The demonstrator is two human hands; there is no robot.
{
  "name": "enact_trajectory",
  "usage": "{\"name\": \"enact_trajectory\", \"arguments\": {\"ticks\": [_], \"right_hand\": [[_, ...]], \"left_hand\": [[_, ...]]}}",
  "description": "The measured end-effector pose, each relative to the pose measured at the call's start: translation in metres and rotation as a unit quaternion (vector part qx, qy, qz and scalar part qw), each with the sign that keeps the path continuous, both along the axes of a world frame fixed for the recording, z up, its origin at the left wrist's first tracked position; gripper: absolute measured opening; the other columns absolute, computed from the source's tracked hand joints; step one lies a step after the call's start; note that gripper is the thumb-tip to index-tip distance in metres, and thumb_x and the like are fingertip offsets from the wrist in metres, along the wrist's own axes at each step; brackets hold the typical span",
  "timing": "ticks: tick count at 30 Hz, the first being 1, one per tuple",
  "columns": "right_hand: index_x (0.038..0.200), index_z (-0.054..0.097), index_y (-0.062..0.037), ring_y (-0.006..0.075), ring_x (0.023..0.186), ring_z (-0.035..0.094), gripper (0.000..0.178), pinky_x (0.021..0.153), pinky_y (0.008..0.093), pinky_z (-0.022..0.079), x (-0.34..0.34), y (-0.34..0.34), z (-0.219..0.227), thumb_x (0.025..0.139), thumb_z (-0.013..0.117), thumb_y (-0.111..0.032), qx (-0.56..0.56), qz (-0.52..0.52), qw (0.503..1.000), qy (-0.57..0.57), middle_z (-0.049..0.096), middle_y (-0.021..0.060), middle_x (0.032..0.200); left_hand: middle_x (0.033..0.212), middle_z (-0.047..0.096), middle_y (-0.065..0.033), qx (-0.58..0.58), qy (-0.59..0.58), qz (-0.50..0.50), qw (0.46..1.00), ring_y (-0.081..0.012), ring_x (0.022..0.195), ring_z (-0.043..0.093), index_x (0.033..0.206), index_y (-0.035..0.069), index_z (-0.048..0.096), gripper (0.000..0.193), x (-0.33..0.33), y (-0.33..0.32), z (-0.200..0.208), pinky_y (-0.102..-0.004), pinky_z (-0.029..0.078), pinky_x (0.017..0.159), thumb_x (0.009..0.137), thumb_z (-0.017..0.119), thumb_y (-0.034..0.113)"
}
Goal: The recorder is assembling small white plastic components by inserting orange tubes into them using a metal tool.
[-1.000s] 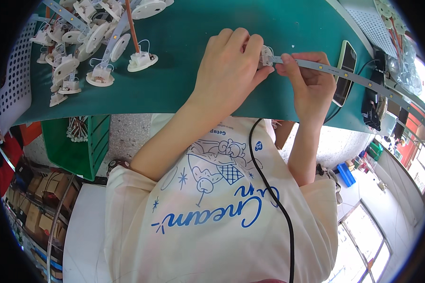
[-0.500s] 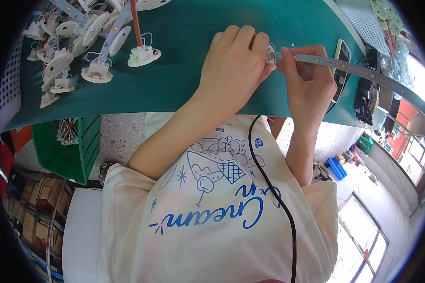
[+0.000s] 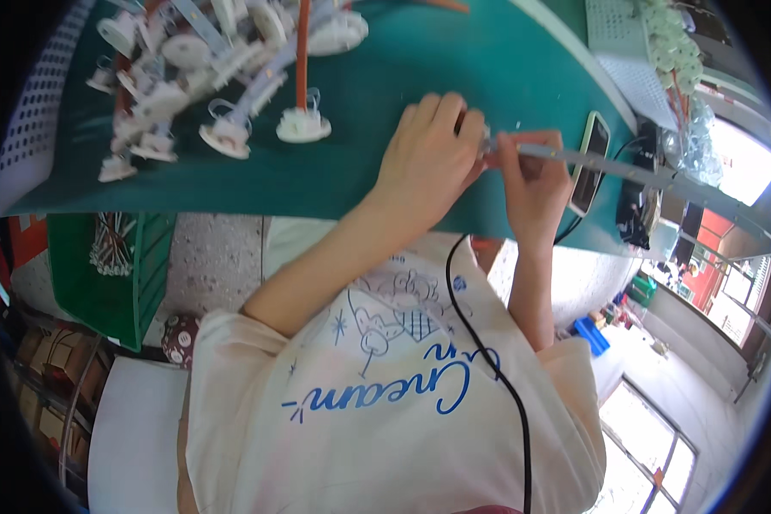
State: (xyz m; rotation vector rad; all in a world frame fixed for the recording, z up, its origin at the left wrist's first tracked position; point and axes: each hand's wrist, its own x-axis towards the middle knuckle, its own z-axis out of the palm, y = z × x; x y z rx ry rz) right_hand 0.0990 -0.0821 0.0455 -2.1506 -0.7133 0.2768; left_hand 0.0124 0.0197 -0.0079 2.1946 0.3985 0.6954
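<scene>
A narrow pale strip [image 3: 612, 163] is held out to the right above the green work surface [image 3: 360, 188], its near end pinched between the thumb and fingers of the right hand [image 3: 535, 184]. The fingers of the left hand [image 3: 428, 158] are curled closed on a small pale end piece [image 3: 487, 142], of which only a blurred edge is shown, so how firmly it is gripped cannot be told. Strip and piece are brought close at the fingertips; whether they are touching is not made clear. Should the strip be pressed at a slant, its end could be bent, or the piece could be twisted out of the left fingers, since only a short stretch is steadied by the pinch. The long free length, carried across the view of the phone [image 3: 589, 163], could be dragged down by its own weight or snagged on the clear plastic bags [image 3: 701, 141], and the near end would then be levered sideways. If the left hand were swept outward, the nearest white cap [image 3: 303, 126] or the heap of white pieces [image 3: 184, 94] could be toppled, and thin wire loops could be caught and pulled loose.
</scene>
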Motion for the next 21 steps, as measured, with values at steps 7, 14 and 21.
{"name": "enact_trajectory", "arguments": {"ticks": [7,14,21], "right_hand": [[0.115,0.051,0.0018,0.0134,0.073,0.065,0.037,0.067,0.0247,0.053,0.043,0.015,0.037,0.082,0.070,0.002,0.128,0.157,0.930,0.308,0.067,0.0113,0.086],[0.114,0.063,-0.0021,0.0232,0.090,0.067,0.043,0.080,0.0342,0.051,0.211,0.162,-0.008,0.081,0.072,-0.029,-0.011,0.098,0.993,-0.068,0.070,0.0128,0.102],[0.098,0.065,-0.0009,0.0365,0.095,0.064,0.021,0.081,0.0471,0.051,0.276,0.222,-0.060,0.084,0.060,-0.016,-0.174,0.095,0.911,-0.362,0.066,0.0211,0.101]], "left_hand": [[0.097,0.061,-0.0125,-0.165,-0.055,-0.049,0.984,-0.0312,0.083,0.062,0.117,0.002,0.056,0.045,-0.014,0.029,0.036,-0.0376,0.051,0.071,0.078,0.074,0.015],[0.072,0.064,-0.0079,-0.019,0.019,0.251,0.968,-0.0117,0.057,0.058,0.122,0.006,0.061,0.048,-0.074,0.104,0.086,-0.0261,0.047,0.055,0.078,0.079,0.013],[0.082,0.063,-0.0073,-0.016,0.045,0.261,0.964,-0.0176,0.060,0.058,0.138,0.005,0.044,0.067,-0.084,0.108,0.083,-0.0317,0.048,0.058,0.080,0.075,0.015]]}}
